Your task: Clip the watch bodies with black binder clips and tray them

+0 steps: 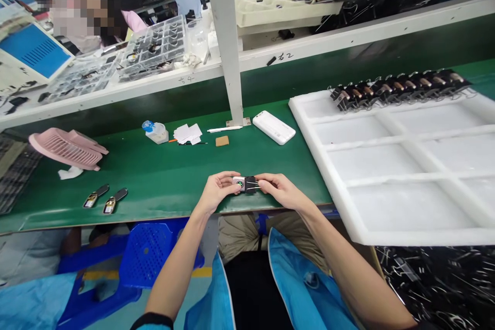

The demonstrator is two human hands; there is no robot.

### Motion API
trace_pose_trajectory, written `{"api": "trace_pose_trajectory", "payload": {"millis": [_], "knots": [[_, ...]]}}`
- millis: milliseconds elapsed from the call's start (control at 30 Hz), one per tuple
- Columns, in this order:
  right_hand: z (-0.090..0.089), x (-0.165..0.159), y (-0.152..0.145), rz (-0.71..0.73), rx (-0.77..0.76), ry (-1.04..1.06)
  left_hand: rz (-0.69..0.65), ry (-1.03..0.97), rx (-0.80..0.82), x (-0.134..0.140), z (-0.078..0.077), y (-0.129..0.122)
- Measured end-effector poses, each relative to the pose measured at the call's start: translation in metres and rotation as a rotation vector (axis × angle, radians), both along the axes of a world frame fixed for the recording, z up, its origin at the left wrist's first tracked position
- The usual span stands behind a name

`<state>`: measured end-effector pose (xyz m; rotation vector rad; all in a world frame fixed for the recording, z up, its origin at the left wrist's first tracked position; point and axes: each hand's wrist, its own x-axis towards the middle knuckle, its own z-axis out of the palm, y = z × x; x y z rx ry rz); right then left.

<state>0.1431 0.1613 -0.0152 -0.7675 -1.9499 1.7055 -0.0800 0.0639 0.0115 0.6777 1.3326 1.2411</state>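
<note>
Near the front edge of the green bench (162, 185), my left hand (216, 189) is closed on a small silver device (236, 181) with a round dark window showing green. A black binder clip (251, 185) sits at the device's right end; whether its jaws are around the device I cannot tell. My right hand (284, 191) pinches the clip's wire handles from the right. Further left, two opened small devices (110, 205) lie on the bench, each with a dark part beside a shiny part.
A white foam tray (315, 147) to the right bears a row of clipped pieces (402, 87) along its back. Behind my hands lie a white power bank (274, 127), a pen (224, 129), a tan block (221, 141), paper slips (188, 134) and a bottle (155, 131). Many binder clips (436, 283) fill a box below right.
</note>
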Motion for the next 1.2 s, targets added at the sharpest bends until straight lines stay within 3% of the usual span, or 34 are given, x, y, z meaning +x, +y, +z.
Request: {"api": "trace_pose_trajectory", "payload": {"millis": [267, 433, 533, 600, 667, 733, 767, 800, 833, 900, 933, 1000, 1067, 1200], "knots": [[0.009, 0.003, -0.011, -0.101, 0.011, 0.007, 0.047, 0.085, 0.031, 0.006, 0.005, 0.002], [0.009, 0.001, -0.014, -0.167, 0.006, 0.041, 0.01, 0.103, 0.017, 0.012, 0.007, 0.011], [0.022, 0.007, -0.028, -0.197, -0.035, 0.025, -0.013, 0.113, 0.003, 0.013, 0.012, 0.015], [0.038, 0.03, -0.041, -0.16, -0.071, 0.033, 0.007, 0.11, 0.023, 0.008, 0.016, 0.016], [0.056, 0.075, -0.055, -0.023, -0.119, 0.048, 0.043, 0.078, 0.029, -0.004, 0.019, 0.016], [0.069, 0.138, -0.072, 0.125, -0.194, 0.023, 0.091, 0.081, 0.009, -0.021, 0.02, 0.013], [0.072, 0.173, -0.08, 0.146, -0.24, -0.025, 0.091, 0.102, -0.023, -0.03, 0.02, 0.01], [0.071, 0.208, -0.086, 0.065, -0.27, -0.108, 0.116, 0.138, -0.037, -0.038, 0.021, 0.007], [0.065, 0.24, -0.091, -0.14, -0.231, -0.22, 0.116, 0.177, -0.061, -0.044, 0.022, 0.002], [0.044, 0.29, -0.094, -0.577, -0.029, -0.686, 0.121, 0.232, -0.089, -0.05, 0.022, -0.007], [0.029, 0.305, -0.092, -0.673, 0.033, -0.904, 0.114, 0.243, -0.097, -0.049, 0.022, -0.009], [-0.002, 0.318, -0.087, -0.699, 0.082, -1.143, 0.089, 0.241, -0.094, -0.044, 0.021, -0.011], [-0.029, 0.312, -0.084, -0.621, 0.078, -1.174, 0.062, 0.226, -0.076, -0.037, 0.018, -0.008], [-0.056, 0.293, -0.085, -0.585, 0.12, -1.209, 0.065, 0.165, -0.049, -0.025, 0.011, -0.002]]}}
